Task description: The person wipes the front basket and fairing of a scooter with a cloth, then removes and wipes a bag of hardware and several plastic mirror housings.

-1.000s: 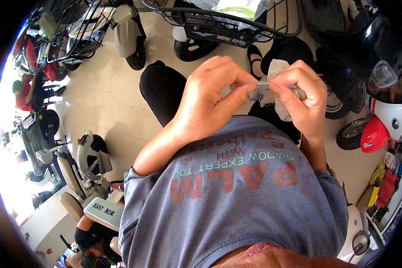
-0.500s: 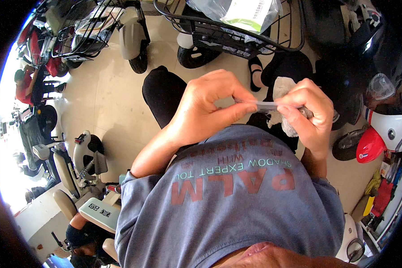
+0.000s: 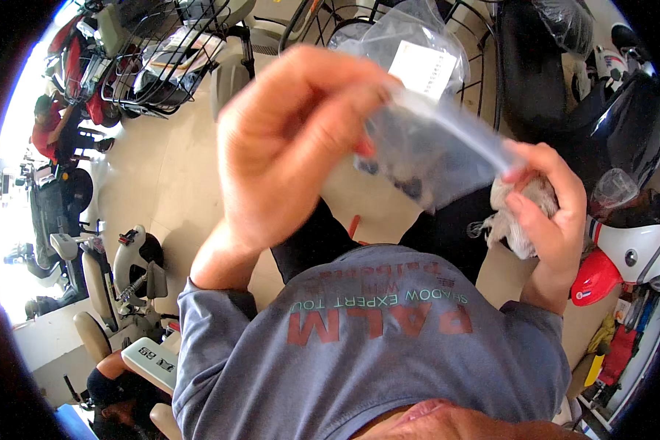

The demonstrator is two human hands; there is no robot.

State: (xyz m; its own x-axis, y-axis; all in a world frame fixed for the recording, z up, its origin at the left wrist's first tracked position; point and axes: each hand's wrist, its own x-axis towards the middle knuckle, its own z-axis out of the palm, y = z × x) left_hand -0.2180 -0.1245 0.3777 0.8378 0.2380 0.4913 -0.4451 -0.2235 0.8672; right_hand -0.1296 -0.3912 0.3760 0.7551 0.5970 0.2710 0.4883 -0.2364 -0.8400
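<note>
A clear plastic bag (image 3: pixel 447 165) hangs stretched between my two hands, its upper edge slanting down to the right. My left hand (image 3: pixel 286 147) pinches the upper left end of that edge between thumb and fingers and is blurred by motion. At the lower right end, my right hand (image 3: pixel 557 213) grips the edge with its fingertips. A greyish-white knitted cloth (image 3: pixel 524 220), perhaps a glove, is tucked against my right palm. Dark shapes show through the bag; I cannot tell whether they are inside or behind it.
Beyond my hands, a black wire basket (image 3: pixel 480 44) holds another clear bag with a white label (image 3: pixel 424 70). Another basket (image 3: pixel 172 66) with papers stands left. A red and white helmet (image 3: pixel 616 260) is at right. One person (image 3: pixel 47 132) is far left, another (image 3: pixel 121 392) lower left.
My hands have moved apart, the left rising and the right shifting right and down. The bag, earlier a short strip between my fingertips, now spreads out. My view has shifted slightly.
</note>
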